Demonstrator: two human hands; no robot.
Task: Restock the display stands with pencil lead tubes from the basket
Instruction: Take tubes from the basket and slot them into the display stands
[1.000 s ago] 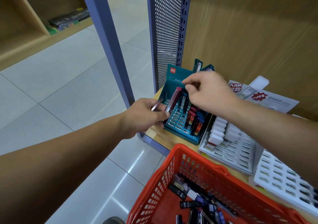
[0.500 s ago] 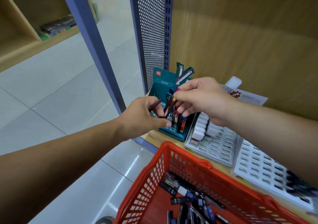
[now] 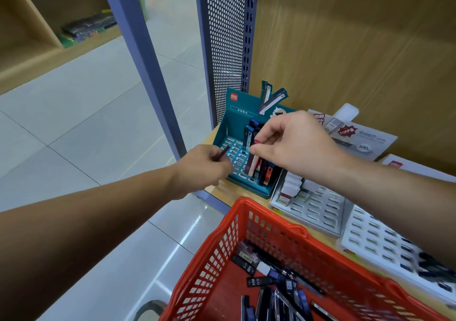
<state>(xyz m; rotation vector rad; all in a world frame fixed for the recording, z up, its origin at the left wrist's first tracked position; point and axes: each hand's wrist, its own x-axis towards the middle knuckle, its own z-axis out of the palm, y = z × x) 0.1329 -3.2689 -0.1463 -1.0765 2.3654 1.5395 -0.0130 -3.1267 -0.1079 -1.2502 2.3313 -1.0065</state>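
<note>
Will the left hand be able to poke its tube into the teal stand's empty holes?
Probably yes. The left hand holds its tube over the left holes of the teal stand, which look empty. The right hand, pinching a red-capped tube, and the standing tubes are further right, out of the way.

**One head-worn camera, tilted down at the shelf edge**

The single wide-angle view sits on the person's head and faces forward and down. Both forearms enter from the near edge. The left hand [image 3: 202,167] and right hand [image 3: 296,145] meet mid-frame at the teal stand [image 3: 234,123], near enough to show the lead tube [image 3: 224,151] each pinches. The red basket [image 3: 271,224] lies nearest, cut off by the bottom edge. The wooden back panel [image 3: 345,49] fills the far right. The tiled floor [image 3: 74,135] and a blue post [image 3: 143,61] recede on the left.
</note>
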